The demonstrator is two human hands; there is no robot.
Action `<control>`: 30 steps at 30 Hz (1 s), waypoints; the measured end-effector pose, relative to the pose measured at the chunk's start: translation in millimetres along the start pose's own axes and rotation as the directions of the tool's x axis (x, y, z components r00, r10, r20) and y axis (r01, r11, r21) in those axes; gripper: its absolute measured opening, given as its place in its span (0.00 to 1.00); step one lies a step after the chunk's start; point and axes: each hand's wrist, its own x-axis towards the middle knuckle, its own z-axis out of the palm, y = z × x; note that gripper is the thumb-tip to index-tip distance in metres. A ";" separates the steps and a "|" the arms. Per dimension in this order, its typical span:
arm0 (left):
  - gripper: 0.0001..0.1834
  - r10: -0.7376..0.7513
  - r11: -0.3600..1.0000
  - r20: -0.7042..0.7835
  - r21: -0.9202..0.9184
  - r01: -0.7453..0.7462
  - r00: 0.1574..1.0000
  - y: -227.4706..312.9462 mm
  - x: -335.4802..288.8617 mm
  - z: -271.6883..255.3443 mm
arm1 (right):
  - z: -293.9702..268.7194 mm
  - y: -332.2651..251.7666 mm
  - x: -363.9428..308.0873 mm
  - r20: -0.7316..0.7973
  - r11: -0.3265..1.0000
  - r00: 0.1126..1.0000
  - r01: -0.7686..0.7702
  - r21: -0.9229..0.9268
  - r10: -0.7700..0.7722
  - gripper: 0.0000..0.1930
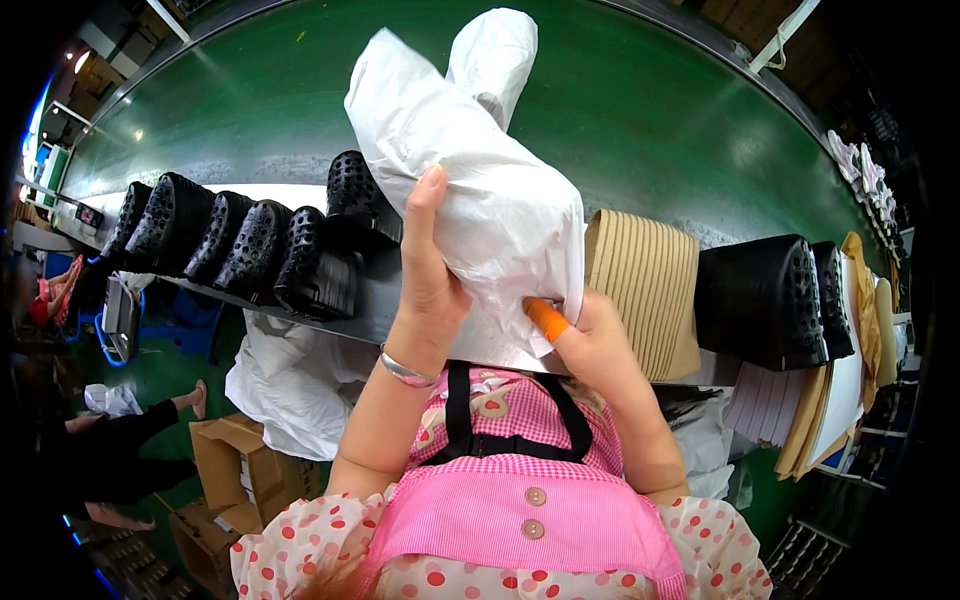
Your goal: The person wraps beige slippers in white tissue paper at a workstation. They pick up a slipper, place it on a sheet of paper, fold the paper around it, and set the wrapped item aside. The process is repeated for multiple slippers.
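Observation:
A long bundle of white wrapping paper (480,190) is in both my hands over the near edge of the work surface. What it wraps is hidden. My left hand (432,265) grips its left side, thumb lying along the top. At the near end, my right hand (592,335) closes on the crumpled paper, an orange finger cover (546,319) on its thumb. Just beyond lies a second white paper bundle (497,55) on the green surface, partly behind the first. Left of my left hand stands a black perforated clog (352,190).
Several black clogs (262,245) line the left side of the green conveyor (650,110). To the right stand a stack of tan curved sheets (642,290) and more black clogs (765,300). A cardboard box (250,465) and white bags (295,385) sit below left. Another person's legs (150,430) show at far left.

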 end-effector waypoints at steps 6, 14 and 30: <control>0.31 -0.085 0.972 -0.069 -0.225 0.067 0.994 -4.4 7.7 -1.9 | 20.3 5.6 3.3 -0.250 0.699 0.815 0.242 -0.673 -0.523 0.18; 0.30 -0.180 0.924 -0.037 -0.349 0.157 0.983 -8.7 13.3 -10.7 | 9.9 10.0 10.5 -0.125 0.526 0.611 0.537 -0.659 -0.782 0.28; 0.31 -0.157 0.937 -0.070 -0.325 0.127 0.985 -7.0 5.4 -2.4 | 24.9 9.5 13.8 -0.139 0.561 0.608 0.587 -0.583 -0.781 0.25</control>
